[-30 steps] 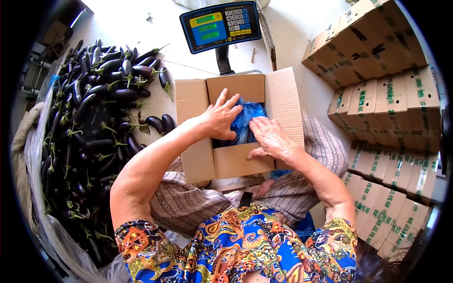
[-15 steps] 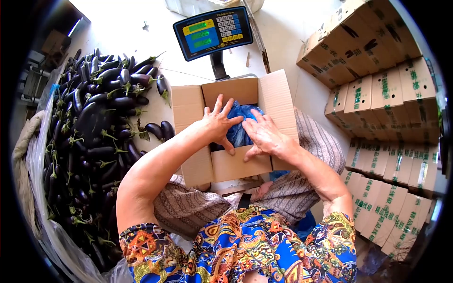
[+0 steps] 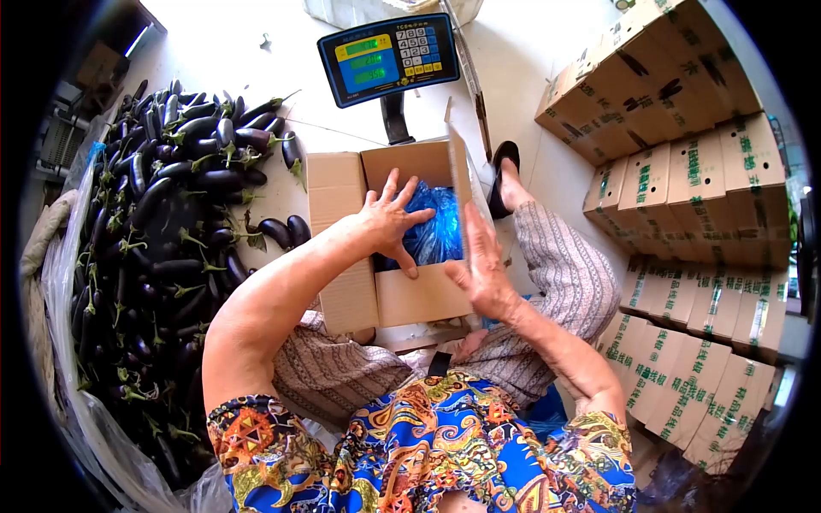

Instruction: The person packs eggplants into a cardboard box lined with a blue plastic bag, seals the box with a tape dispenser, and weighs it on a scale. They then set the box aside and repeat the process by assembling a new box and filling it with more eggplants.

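Between my legs stands an open cardboard box [image 3: 340,291] with a shiny blue plastic bag [image 3: 445,224] inside; what the bag holds is hidden. My left hand [image 3: 391,224] lies over the box opening with its fingers spread, touching the bag's left side. Against the outer side of the box's right flap [image 3: 458,158], which stands nearly upright, my right hand [image 3: 487,272] rests with its fingers stretched out. The left flap is folded outward. Just behind the box is a scale display [image 3: 389,61] on a post, its digits lit green.
A large heap of eggplants [image 3: 184,192] covers the floor on my left, beside clear plastic sheeting [image 3: 73,316]. On my right are stacked cardboard boxes [image 3: 684,188] with green print and tape. A white foam container [image 3: 342,12] sits beyond the scale.
My right hand has left the blue bag and moved right to the flap. That flap has swung up from lying outward to nearly upright. My left hand stays over the bag.
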A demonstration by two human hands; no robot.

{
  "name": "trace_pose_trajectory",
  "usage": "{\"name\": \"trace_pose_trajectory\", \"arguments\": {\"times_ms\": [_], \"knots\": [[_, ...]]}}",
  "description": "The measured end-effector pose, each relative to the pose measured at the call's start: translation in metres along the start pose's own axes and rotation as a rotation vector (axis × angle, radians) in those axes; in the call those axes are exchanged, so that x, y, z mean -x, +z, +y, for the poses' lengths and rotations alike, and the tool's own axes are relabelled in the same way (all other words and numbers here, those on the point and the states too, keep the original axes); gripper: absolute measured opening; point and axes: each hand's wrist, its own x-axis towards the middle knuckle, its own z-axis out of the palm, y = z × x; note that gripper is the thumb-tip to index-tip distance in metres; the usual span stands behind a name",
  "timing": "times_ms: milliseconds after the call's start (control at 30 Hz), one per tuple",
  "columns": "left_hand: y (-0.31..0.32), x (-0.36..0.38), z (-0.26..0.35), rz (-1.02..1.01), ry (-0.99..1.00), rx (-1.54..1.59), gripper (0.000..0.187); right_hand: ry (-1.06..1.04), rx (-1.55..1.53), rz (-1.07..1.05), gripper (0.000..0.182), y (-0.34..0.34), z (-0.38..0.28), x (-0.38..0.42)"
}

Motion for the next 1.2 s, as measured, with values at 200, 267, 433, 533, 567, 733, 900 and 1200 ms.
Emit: {"name": "trace_pose_trajectory", "arguments": {"times_ms": [200,267,433,533,567,733,900,1200], "knots": [[-0.004,0.001,0.001,0.048,0.044,-0.040,0.122,-0.157,0.442,-0.070,0.105,0.031,0.007,0.006],[-0.013,0.008,-0.003,0.054,0.058,-0.067,0.111,-0.159,0.414,-0.061,0.106,0.028,0.009,0.007],[-0.030,0.040,-0.046,0.848,-0.243,-0.080,0.078,-0.175,0.418,0.037,0.082,0.034,0.011,0.008],[0.005,0.041,-0.094,0.990,-0.431,0.498,0.084,-0.163,0.400,0.083,0.063,0.033,0.011,0.006],[0.018,0.044,-0.093,0.885,-0.437,0.705,0.086,-0.163,0.417,0.079,0.063,0.032,0.009,0.005],[-0.003,0.025,-0.006,0.954,-0.110,1.071,0.089,-0.143,0.419,0.111,0.064,0.037,0.010,0.004],[-0.003,0.006,0.023,0.912,-0.191,0.722,0.087,-0.136,0.381,0.117,0.062,0.035,0.010,0.005],[0.035,-0.018,0.013,0.771,-0.205,-0.031,0.080,-0.075,0.319,0.167,0.059,0.033,0.010,0.005]]}}
